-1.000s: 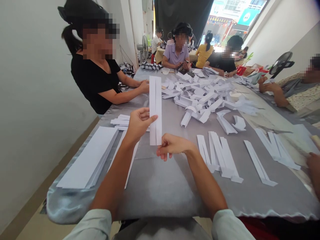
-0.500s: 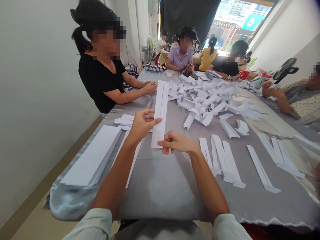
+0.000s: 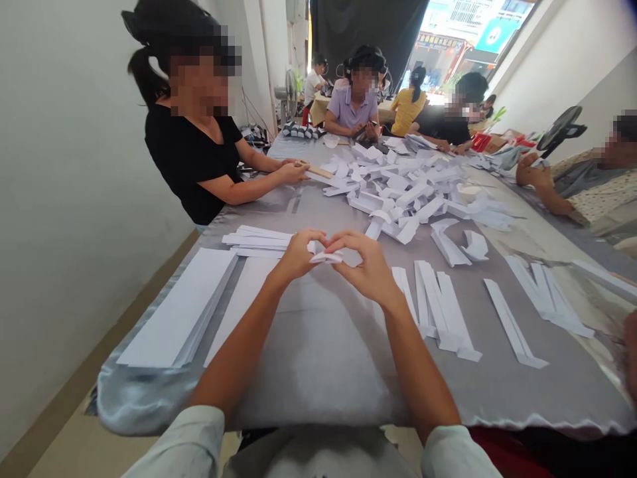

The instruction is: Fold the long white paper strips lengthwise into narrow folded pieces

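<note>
My left hand [image 3: 297, 253] and my right hand [image 3: 362, 263] meet above the grey table [image 3: 318, 358], fingertips together. Both pinch a white paper strip [image 3: 324, 255], which lies nearly edge-on toward me so only its near end shows between the fingers. A stack of plain white sheets [image 3: 182, 312] lies to the left of my left arm. A row of folded strips [image 3: 440, 309] lies just right of my right hand.
A big heap of folded paper pieces [image 3: 408, 192] fills the table's middle. A person in black [image 3: 199, 153] sits at the left edge; others sit at the far end and right. More folded strips [image 3: 547, 295] lie at right. A fan [image 3: 560, 126] stands at back right.
The strip stood upright in my hands before; now it has tipped down flat, pointing away, and both hands have closed together on its near end.
</note>
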Action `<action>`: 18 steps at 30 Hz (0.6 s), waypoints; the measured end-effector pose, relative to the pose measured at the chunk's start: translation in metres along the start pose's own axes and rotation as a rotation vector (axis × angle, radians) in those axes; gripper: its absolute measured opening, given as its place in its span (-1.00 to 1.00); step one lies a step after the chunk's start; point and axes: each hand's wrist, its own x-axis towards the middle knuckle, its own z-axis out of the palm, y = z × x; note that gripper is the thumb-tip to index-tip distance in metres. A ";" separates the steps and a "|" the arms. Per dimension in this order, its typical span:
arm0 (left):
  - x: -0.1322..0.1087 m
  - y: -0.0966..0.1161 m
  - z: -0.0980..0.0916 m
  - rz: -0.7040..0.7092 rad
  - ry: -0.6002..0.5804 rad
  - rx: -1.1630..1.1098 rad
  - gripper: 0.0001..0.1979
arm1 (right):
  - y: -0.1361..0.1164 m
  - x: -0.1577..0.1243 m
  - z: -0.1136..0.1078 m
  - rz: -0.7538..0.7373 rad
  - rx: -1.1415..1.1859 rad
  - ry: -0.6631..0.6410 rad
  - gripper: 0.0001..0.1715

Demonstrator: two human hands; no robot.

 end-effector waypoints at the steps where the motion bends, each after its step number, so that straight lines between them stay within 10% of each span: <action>1: 0.001 -0.007 0.005 0.031 -0.023 0.090 -0.76 | 0.003 -0.008 0.002 -0.012 -0.029 -0.010 -0.88; 6: -0.003 -0.040 0.023 -0.034 -0.278 0.454 -0.49 | 0.036 -0.080 0.024 -0.004 -0.275 0.077 -0.71; 13: -0.029 -0.044 0.047 -0.034 -0.307 0.484 -0.49 | 0.036 -0.178 0.029 0.139 -0.407 -0.359 0.09; 18: -0.066 -0.034 0.067 0.075 -0.340 0.458 -0.36 | 0.031 -0.190 0.027 0.185 -0.411 -0.471 0.03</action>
